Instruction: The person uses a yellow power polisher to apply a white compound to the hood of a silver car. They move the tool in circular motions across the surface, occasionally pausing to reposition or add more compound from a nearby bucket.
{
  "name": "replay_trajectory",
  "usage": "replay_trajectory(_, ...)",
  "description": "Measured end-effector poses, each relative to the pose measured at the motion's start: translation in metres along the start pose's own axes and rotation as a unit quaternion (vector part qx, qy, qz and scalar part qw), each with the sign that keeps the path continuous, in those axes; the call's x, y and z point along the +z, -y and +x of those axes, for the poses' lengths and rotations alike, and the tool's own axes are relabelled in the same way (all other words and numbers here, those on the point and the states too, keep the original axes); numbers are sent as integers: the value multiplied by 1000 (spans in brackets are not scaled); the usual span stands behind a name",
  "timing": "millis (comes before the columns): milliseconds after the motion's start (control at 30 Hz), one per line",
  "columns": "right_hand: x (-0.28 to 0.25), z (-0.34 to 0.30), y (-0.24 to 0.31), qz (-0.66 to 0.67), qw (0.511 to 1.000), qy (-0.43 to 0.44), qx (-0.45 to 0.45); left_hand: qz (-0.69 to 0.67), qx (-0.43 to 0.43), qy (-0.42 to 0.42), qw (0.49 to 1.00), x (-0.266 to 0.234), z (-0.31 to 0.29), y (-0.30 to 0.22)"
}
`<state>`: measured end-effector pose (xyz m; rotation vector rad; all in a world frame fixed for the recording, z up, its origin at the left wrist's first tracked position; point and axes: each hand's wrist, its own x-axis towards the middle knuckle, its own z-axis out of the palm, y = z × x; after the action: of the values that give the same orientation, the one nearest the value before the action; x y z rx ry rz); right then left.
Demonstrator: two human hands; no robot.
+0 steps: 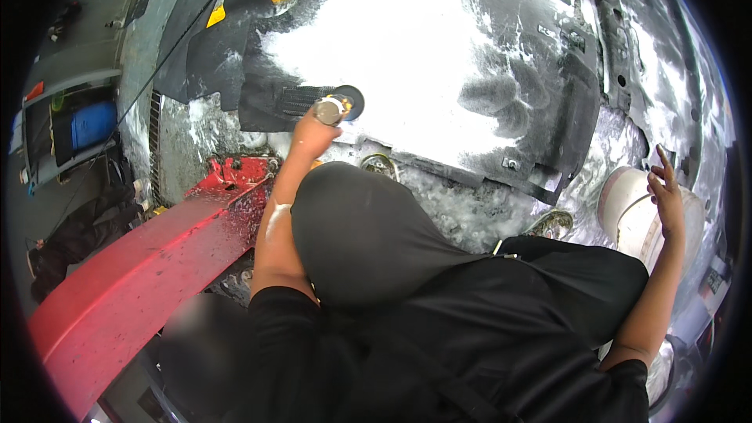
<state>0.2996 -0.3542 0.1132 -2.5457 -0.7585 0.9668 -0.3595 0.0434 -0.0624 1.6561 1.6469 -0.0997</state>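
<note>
A round tool is being gripped by the left hand over the whitened mat, apparently for control; the right hand, fingers loose, is being held apart, perhaps for balance.

The red beam looks like smooth, semi-gloss painted metal, the round-capped hand tool shines like metal, the black mat is matt under a powdery white coating, and the trousers are dull cloth.
</note>
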Motion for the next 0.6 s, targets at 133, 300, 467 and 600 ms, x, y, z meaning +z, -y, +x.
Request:
replay_trajectory(133,12,9,5,-42,999,-2,-16,-61,-4,-43,997,-20,11,-26)
replay_trajectory(300,48,18,21,-68,994,83,-14,-81,-116,-42,989,-110,76,-26)
replay_trajectory(467,118,70,68,-236,949,120,-174,-47,-128,-92,986,-138,107,-32)
replay_trajectory(600,204,155,87,-272,945,2,-179,-72,-169,-117,976,-158,139,-13)
